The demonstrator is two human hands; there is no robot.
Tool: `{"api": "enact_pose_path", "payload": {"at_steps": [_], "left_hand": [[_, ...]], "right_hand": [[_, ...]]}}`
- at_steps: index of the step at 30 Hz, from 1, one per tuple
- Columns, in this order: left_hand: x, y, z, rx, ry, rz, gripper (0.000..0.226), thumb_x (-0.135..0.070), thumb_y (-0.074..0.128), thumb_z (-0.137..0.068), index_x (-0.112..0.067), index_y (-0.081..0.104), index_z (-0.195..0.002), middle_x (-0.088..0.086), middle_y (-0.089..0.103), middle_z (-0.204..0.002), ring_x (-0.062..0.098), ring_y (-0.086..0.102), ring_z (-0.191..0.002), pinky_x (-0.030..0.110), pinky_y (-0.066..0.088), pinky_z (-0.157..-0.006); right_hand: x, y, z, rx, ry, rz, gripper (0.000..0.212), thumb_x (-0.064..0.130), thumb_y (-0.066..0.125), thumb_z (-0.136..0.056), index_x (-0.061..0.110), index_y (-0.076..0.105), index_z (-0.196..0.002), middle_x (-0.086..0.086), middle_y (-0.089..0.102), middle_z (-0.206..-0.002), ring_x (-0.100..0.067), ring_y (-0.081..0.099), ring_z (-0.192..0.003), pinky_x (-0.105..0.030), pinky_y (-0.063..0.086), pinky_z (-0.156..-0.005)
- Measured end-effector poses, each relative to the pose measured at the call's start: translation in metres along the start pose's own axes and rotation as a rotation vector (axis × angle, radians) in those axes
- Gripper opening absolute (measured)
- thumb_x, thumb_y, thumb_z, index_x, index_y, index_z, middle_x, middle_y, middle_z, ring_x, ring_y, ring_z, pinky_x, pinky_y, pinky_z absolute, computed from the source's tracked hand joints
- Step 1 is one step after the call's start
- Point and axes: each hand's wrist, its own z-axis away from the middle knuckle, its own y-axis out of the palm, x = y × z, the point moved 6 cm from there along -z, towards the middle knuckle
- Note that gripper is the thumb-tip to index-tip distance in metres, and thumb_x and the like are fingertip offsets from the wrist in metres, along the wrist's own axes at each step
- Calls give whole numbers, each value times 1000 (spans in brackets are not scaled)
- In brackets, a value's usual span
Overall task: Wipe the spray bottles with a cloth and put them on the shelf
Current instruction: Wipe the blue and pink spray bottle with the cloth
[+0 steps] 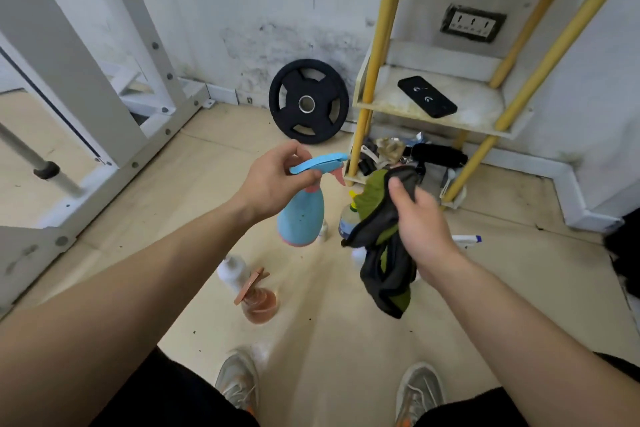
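My left hand [277, 177] grips a light blue spray bottle [300, 215] by its blue trigger head, holding it in the air above the floor. To its right, my right hand [420, 218] holds a dark grey and green cloth [384, 243] that hangs down, apart from the blue bottle. On the floor below stand an orange spray bottle [258, 302], a white bottle [232, 270] and a clear bottle with a yellow top [347, 218], partly hidden by the cloth. The shelf [433, 121] with yellow posts stands at the back right.
A black phone [426, 96] lies on the shelf's middle board. Clutter sits on its bottom level [398, 152]. A black weight plate [309, 100] leans on the wall. A white metal frame [104, 80] fills the left. A white sprayer [467, 240] lies on the floor right.
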Motion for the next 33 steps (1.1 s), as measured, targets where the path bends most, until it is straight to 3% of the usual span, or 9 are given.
{"api": "enact_pose_path", "payload": {"at_steps": [7, 10, 12, 14, 17, 20, 22, 28, 33], "left_hand": [[-44, 8, 41, -7, 277, 6, 8, -18, 74, -90, -21, 68, -94, -6, 75, -84, 15, 71, -86, 34, 56, -87], [-35, 21, 40, -15, 283, 0, 9, -18, 76, -88, -21, 71, -96, -10, 73, -87, 13, 70, -88, 34, 54, -88], [-31, 29, 34, -9, 285, -36, 10, -18, 76, -88, -20, 72, -96, -13, 72, -87, 7, 67, -88, 30, 52, -87], [-33, 38, 28, -18, 299, -59, 10, -15, 77, -86, -19, 72, -93, -12, 71, -86, 7, 66, -87, 28, 52, -84], [-34, 46, 19, -67, 304, -57, 14, -6, 74, -82, -17, 67, -83, -8, 69, -80, 10, 65, -83, 18, 51, -73], [-29, 51, 12, -95, 263, -59, 9, -5, 74, -81, -9, 67, -80, 2, 68, -77, 16, 65, -80, 11, 47, -67], [-25, 52, 8, -111, 231, -69, 10, -6, 75, -81, -14, 69, -79, -3, 67, -74, 13, 64, -76, 9, 42, -64], [-17, 52, 1, -97, 187, -109, 11, -27, 82, -83, -25, 77, -93, -11, 75, -87, 12, 66, -79, 24, 51, -69], [-18, 54, 1, -126, 158, -145, 5, -20, 77, -84, -24, 75, -86, -10, 73, -78, 8, 66, -77, 20, 50, -65]], "right_hand": [[40, -35, 9, -109, -220, -110, 37, 46, 50, -104, 17, 72, -96, 0, 77, -95, -17, 73, -94, -37, 55, -89], [38, -37, 8, -138, -309, -56, 36, 40, 49, -106, 16, 66, -85, 12, 67, -76, -2, 62, -73, -23, 49, -70], [45, -32, 10, -157, -464, 124, 35, 37, 50, -106, 20, 55, -77, 19, 56, -67, 2, 50, -63, -16, 38, -60], [53, -22, 16, -218, -654, 339, 26, 38, 49, -104, 22, 58, -86, 18, 59, -80, 1, 54, -75, -16, 38, -66], [47, 6, 16, -231, -815, 644, 38, 42, 49, -100, 16, 69, -119, 4, 65, -122, -25, 57, -103, -34, 47, -81], [40, 18, 7, -224, -786, 726, 37, 41, 54, -96, 25, 69, -126, 7, 61, -132, -28, 54, -108, -40, 52, -77], [35, 14, -7, -179, -703, 643, 33, 41, 58, -97, 27, 70, -125, 10, 60, -130, -25, 53, -111, -38, 50, -81], [20, -5, -40, -200, -443, 529, 30, 41, 56, -101, 17, 75, -104, 9, 61, -114, -19, 57, -115, -34, 47, -83], [35, 13, -10, -283, -625, 706, 24, 36, 63, -97, 27, 73, -117, 9, 62, -123, -26, 54, -109, -35, 47, -73]]}}
